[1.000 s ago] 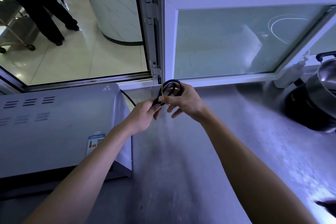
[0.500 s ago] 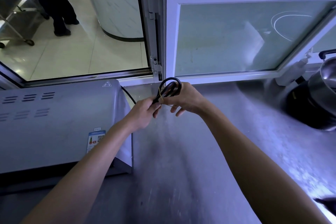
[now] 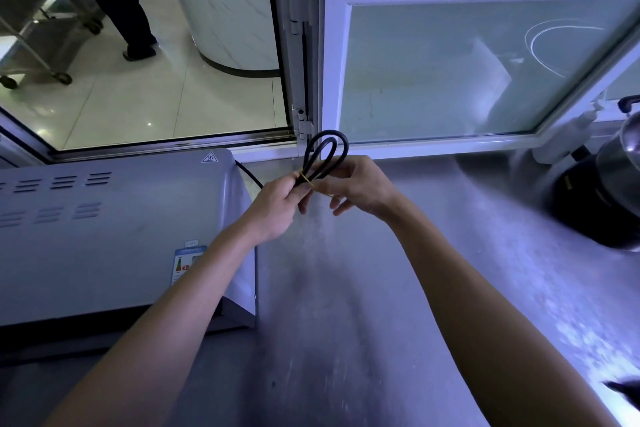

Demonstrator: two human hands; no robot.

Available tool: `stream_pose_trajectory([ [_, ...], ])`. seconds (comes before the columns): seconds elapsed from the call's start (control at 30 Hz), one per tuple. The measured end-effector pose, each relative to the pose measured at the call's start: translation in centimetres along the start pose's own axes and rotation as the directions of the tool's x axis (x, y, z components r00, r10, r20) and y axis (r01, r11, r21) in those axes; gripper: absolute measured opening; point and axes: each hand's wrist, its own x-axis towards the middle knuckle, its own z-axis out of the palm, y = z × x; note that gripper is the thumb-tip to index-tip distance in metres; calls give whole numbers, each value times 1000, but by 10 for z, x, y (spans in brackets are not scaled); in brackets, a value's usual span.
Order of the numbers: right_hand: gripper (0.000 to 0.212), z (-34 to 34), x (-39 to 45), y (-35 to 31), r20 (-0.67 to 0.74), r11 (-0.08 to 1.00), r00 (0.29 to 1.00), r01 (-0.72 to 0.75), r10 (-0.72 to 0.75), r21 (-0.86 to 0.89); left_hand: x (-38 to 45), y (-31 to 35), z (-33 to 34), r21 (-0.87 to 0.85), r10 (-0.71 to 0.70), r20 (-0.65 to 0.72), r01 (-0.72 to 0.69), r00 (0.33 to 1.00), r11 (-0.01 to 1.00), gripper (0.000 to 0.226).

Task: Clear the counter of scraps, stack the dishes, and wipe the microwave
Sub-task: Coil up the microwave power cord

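A grey microwave point(image 3: 104, 236) stands on the left of the steel counter point(image 3: 346, 305), seen from above. Its black power cord point(image 3: 323, 156) is looped into a small coil behind its right rear corner. My left hand point(image 3: 277, 204) grips the coil's lower end. A thin yellow rubber band point(image 3: 306, 180) sits around the loops there, and my right hand point(image 3: 356, 184) pinches this band with thumb and forefinger. Both hands hover above the counter near the window sill.
A steel pot on a black cooker point(image 3: 609, 191) stands at the right edge. A white bottle point(image 3: 568, 142) stands by the sill. An open window point(image 3: 145, 55) shows a person's legs and a trolley outside. A hinged glass pane point(image 3: 467, 69) is behind my hands.
My hands have stayed together on the coiled cord; the yellow band now sits around the loops. The view has shifted slightly, and the person outside has stepped.
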Motion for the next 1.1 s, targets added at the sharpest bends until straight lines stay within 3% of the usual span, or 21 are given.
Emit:
stream_pose_trajectory([
  [0.1,19,-3,2,3,10,998,1000,-14,14,-55,-3,-2,1,7,17,-6,-17,1000,1000,26],
  [0.23,39,-1,3,16,-16,988,997,-75,74,-132,-2,0,0,-38,16,-25,-17,1000,999,23],
  [0.4,17,-11,-3,32,-66,945,993,-115,100,-305,-2,-7,-4,-67,-4,-26,3,1000,998,22],
  [0.53,17,-21,-17,29,25,896,990,-117,142,-428,-2,-14,-4,-155,-32,-39,26,999,988,22],
  [0.63,17,-19,-32,21,127,911,984,-65,127,-408,0,-15,-4,-174,-37,-43,29,998,984,23],
  [0.8,20,-16,-50,10,192,994,981,10,12,-109,3,-11,-2,-258,-58,-83,35,995,966,23],
  [0.93,49,2,-56,17,190,970,975,67,-113,235,4,-8,0,-298,-44,-118,7,992,955,23],
  [1.0,47,16,-56,23,139,894,983,48,-123,446,2,-8,2,-317,-31,-126,-11,992,948,25],
  [1.1,43,36,-54,33,44,633,998,-8,-41,774,-1,-9,6,-335,-52,-139,2,989,942,26],
])
